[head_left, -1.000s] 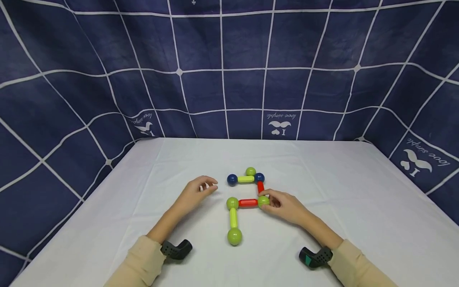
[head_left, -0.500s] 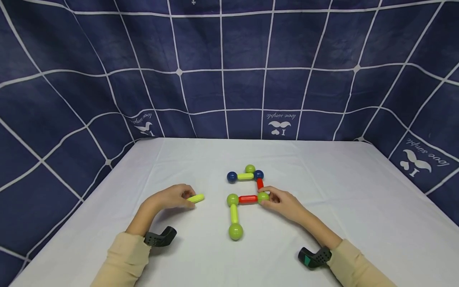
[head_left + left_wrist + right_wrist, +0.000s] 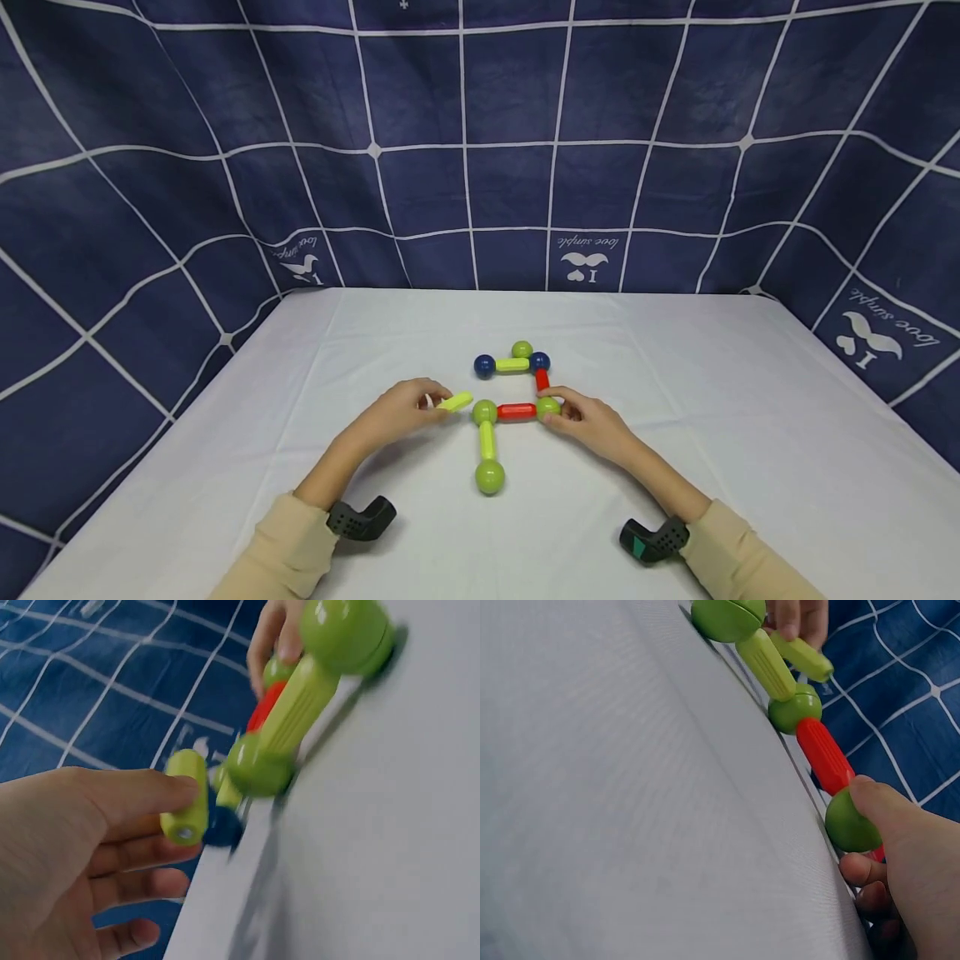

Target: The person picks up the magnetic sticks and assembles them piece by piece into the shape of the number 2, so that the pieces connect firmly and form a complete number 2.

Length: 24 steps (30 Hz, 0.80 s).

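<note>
My left hand [image 3: 405, 410] pinches a loose yellow-green magnetic rod [image 3: 186, 796] between thumb and index finger, its bare end visible in the left wrist view. The rod is held just left of a green ball [image 3: 484, 412] in a chain of balls and rods on the table. From that ball a yellow-green rod [image 3: 487, 440] runs toward me to a larger green ball [image 3: 490, 477], and a red rod [image 3: 517, 412] runs right to another green ball [image 3: 851, 821]. My right hand [image 3: 596, 425] grips this right-hand ball with thumb and fingers.
Farther back, a second red rod [image 3: 542, 380] leads to a blue ball [image 3: 539, 362]. A yellow-green rod [image 3: 512, 364] links it to another blue ball [image 3: 484, 366], with a green ball [image 3: 522, 349] behind. A white cloth covers the table [image 3: 675, 358]; a blue checked curtain [image 3: 510, 183] hangs behind.
My left hand moved left and came up with the yellow-green rod, then brought it back right beside the chain. My right hand stays on its ball; the chain has shifted slightly away from me.
</note>
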Motion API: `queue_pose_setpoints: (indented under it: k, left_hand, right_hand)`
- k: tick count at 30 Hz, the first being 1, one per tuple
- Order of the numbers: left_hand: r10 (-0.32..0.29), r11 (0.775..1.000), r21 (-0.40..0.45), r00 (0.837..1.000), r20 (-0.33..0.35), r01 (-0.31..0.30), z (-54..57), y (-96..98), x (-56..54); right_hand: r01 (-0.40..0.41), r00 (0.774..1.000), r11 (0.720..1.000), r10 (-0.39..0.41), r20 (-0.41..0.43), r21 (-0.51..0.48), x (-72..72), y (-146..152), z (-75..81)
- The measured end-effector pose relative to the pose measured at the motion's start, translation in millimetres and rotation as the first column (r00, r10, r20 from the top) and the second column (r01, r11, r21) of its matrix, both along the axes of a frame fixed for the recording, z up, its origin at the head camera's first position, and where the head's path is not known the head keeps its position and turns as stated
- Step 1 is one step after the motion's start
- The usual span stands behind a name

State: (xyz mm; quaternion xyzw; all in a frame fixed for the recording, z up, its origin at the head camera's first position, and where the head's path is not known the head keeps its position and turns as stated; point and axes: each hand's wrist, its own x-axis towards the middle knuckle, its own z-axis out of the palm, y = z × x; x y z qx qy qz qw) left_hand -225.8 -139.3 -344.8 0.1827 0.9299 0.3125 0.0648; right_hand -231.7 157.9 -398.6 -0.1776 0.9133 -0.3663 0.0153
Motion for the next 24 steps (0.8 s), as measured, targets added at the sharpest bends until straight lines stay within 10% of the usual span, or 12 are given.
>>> queue_pose_setpoints:
  k: [10, 18, 24]
  left_hand:
    - [-0.11, 0.993, 0.021, 0.975, -0.193, 0.116, -14.1, 60.6, 38.2]
    - [-0.264, 0.96, -0.185, 0.892, -0.368, 0.208, -21.7, 80.6, 58.5]
    - [-0.304, 0.947, -0.22, 0.868, -0.393, 0.232, -22.2, 81.2, 59.1]
  right_hand:
    - [0.016, 0.999, 1.0, -0.016, -0.028, 0.019, 0.9, 0, -0.8]
    - [0.01, 0.999, 1.0, -0.009, -0.037, 0.021, 1.2, -1, -1.3]
    - [0.01, 0.999, 1.0, -0.01, -0.04, 0.016, 1.2, -1, -0.3]
